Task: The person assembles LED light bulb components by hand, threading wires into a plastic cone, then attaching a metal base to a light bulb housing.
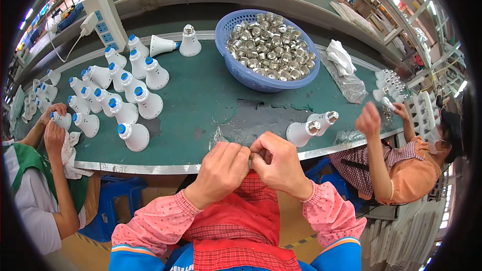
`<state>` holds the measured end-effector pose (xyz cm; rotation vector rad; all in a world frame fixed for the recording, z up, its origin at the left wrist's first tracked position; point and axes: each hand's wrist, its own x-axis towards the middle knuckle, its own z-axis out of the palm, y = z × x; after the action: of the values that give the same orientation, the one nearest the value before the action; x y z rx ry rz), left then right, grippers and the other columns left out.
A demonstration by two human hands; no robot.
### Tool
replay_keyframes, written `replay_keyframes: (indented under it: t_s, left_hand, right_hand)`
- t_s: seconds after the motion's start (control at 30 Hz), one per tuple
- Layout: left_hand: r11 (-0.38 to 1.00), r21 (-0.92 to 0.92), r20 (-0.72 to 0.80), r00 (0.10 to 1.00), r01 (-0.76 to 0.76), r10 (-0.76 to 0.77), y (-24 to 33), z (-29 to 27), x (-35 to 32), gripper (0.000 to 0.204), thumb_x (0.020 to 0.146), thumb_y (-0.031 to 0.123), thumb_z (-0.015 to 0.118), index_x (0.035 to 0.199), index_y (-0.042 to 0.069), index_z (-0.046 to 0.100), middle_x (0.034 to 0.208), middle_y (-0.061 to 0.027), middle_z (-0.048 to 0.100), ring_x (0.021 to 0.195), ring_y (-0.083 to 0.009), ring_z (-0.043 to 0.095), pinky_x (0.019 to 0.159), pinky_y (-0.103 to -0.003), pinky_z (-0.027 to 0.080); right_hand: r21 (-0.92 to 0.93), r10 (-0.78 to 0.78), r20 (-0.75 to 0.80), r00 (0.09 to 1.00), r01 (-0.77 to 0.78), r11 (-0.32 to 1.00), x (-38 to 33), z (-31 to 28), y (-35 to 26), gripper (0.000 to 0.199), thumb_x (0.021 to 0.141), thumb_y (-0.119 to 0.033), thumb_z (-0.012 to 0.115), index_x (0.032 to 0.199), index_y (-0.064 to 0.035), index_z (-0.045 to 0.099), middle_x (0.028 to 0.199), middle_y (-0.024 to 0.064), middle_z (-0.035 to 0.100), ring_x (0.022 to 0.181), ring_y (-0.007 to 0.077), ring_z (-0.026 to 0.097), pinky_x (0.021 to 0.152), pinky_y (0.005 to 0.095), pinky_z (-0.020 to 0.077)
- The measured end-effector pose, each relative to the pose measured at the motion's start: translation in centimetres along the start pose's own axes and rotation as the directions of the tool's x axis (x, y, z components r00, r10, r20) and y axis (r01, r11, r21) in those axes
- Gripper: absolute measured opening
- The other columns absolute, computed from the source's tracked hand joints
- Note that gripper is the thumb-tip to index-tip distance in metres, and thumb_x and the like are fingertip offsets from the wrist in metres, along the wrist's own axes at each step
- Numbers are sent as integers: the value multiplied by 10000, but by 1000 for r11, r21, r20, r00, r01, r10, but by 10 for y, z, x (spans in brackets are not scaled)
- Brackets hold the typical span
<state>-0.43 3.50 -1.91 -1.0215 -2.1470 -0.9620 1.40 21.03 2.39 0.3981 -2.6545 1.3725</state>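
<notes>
At the near edge of the green table, my left hand (220,173) and my right hand (279,164) meet with their fingers pinched together. Whatever lies between the fingertips is hidden or too small to name. Just beyond my left hand, a small heap of thin metal wires (217,136) lies on the tabletop. Ahead of my right hand stand two white bulb housings with silver screw caps, the nearer bulb (300,133) and the farther bulb (324,119). Farther off, a blue perforated basket (251,74) is filled with loose metal screw caps (273,45).
Many white bulb housings with blue tops (132,136) crowd the table's left side. A plastic bag (351,86) with white cloth lies at right. One co-worker's hands (56,125) handle a housing at left; another co-worker (396,165) sits at right. A power strip (105,22) stands behind.
</notes>
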Motion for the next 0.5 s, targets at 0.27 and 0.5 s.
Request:
replay_keyframes:
  t_s: [0.27, 0.5]
  left_hand:
    - [195, -718, 384, 613, 669, -690, 11, -12, 2, 68, 967, 8, 631, 1024, -28, 621, 886, 4, 617, 756, -45, 563, 665, -229, 479]
    - [44, -745, 471, 572, 665, -671, 13, -11, 0, 95, 989, 41, 626, 1049, -33, 622, 915, -2, 641, 794, -42, 576, 712, -211, 487]
  right_hand:
    - [490, 288, 41, 957, -270, 829, -14, 8, 0, 159, 951, -1, 682, 1101, 44, 656, 978, 44, 684, 868, 81, 642, 752, 234, 526]
    - [537, 283, -77, 956, -200, 820, -12, 23, -2, 42, 927, 14, 682, 954, 9, 649, 903, 21, 654, 776, 55, 604, 681, 248, 498]
